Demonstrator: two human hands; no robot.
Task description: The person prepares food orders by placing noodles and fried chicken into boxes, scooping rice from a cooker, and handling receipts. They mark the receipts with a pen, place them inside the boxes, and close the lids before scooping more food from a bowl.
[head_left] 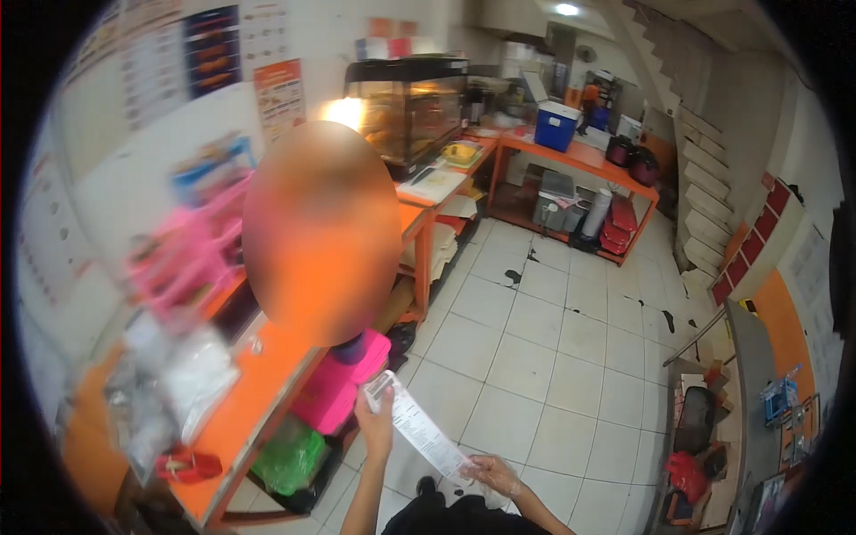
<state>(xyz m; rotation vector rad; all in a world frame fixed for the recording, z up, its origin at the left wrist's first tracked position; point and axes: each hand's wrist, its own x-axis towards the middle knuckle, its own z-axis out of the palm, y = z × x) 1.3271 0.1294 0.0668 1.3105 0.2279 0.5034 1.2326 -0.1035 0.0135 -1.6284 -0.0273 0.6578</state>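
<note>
A long white printed receipt (419,430) stretches at a slant between my two hands, above the tiled floor. My left hand (375,412) pinches its upper end, where a dark printed block shows. The lower end is held by my right hand (493,474), which has something thin and clear, like a plastic glove, around it. Just beyond my left hand is a bright pink object (325,401) under the orange counter (234,419). A green plastic bag (290,456) lies on the shelf below.
Clear plastic bags (192,366) and a red item (189,466) lie on the counter near pink baskets (192,236). A blurred oval hides part of the left side. Farther off stand a glass food warmer (406,111) and a blue cooler (557,125). A grey shelf unit (758,383) flanks the right.
</note>
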